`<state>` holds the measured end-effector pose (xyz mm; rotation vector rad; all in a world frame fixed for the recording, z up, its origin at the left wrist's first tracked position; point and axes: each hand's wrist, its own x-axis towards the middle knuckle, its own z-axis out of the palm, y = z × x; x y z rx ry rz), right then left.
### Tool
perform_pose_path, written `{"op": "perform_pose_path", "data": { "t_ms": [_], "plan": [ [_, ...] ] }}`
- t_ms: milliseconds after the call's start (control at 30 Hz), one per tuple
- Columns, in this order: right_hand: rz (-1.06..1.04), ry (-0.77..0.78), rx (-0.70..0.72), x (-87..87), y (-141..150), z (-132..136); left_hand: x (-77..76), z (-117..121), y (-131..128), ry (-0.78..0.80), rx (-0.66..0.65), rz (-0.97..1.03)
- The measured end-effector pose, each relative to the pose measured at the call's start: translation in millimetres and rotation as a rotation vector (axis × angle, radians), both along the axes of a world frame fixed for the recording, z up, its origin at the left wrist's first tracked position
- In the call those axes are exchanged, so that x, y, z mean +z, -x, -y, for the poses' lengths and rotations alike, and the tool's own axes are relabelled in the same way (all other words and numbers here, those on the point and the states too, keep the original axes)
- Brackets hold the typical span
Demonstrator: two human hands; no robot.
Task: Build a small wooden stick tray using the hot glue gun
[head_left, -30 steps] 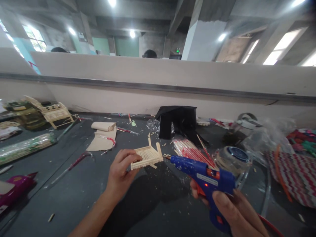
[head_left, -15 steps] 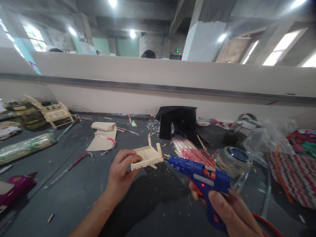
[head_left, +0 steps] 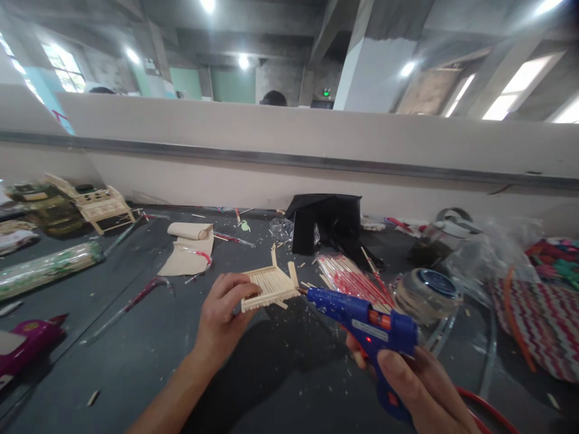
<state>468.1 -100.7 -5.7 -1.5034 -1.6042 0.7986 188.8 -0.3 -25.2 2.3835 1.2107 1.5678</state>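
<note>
My left hand (head_left: 226, 313) is closed on the near left corner of a small frame of thin wooden sticks (head_left: 270, 284), held above the dark table. Two short stick posts rise from the frame's far and right sides. My right hand (head_left: 411, 383) is wrapped round the handle of a blue glue gun (head_left: 357, 316), whose red light is lit. The gun's metal nozzle points left and meets, or nearly meets, the frame's right corner at the base of a post. Whether glue is coming out is too small to tell.
A pack of red-tipped sticks (head_left: 350, 277) lies behind the gun, with a lidded jar (head_left: 427, 295) to its right. A black folded piece (head_left: 328, 220) stands at the back. A purple tool (head_left: 29, 343) and a small stick chair (head_left: 102, 208) are at left.
The glue gun and my right hand have shifted very slightly left, keeping the nozzle at the frame's right corner. My left hand and the stick frame have barely moved.
</note>
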Motion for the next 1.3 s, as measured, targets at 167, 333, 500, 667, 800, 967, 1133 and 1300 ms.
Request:
{"op": "perform_pose_path", "data": {
  "t_ms": [167,333,500,667,800,967,1133,1300],
  "plan": [
    [0.023,-0.001,-0.024,-6.2,-2.4,-0.1,-1.7,-0.4,1.1,-0.017,0.001,0.004],
    [0.050,-0.019,-0.045,-6.3,-2.9,1.2,-2.2,-0.9,1.2,-0.024,0.004,-0.011],
    [0.078,-0.024,-0.047,-7.9,-2.8,1.7,-1.6,-1.1,1.1,-0.045,-0.003,-0.018],
    [0.090,-0.045,-0.037,-10.9,-3.6,-0.3,-3.6,-1.2,1.4,-0.042,-0.004,-0.018],
    [0.090,-0.032,-0.041,-11.6,-3.6,-0.9,-3.1,-0.4,1.1,-0.049,-0.005,-0.020],
    [0.038,-0.020,-0.118,-0.4,7.0,2.6,-2.6,-0.3,1.6,-0.045,0.000,-0.024],
    [0.006,-0.015,-0.158,8.7,15.6,4.1,-2.8,-1.6,1.5,-0.074,0.011,-0.032],
    [0.003,-0.047,-0.134,2.0,8.4,1.0,-2.5,-1.6,1.2,-0.066,0.011,-0.029]
  ]
}}
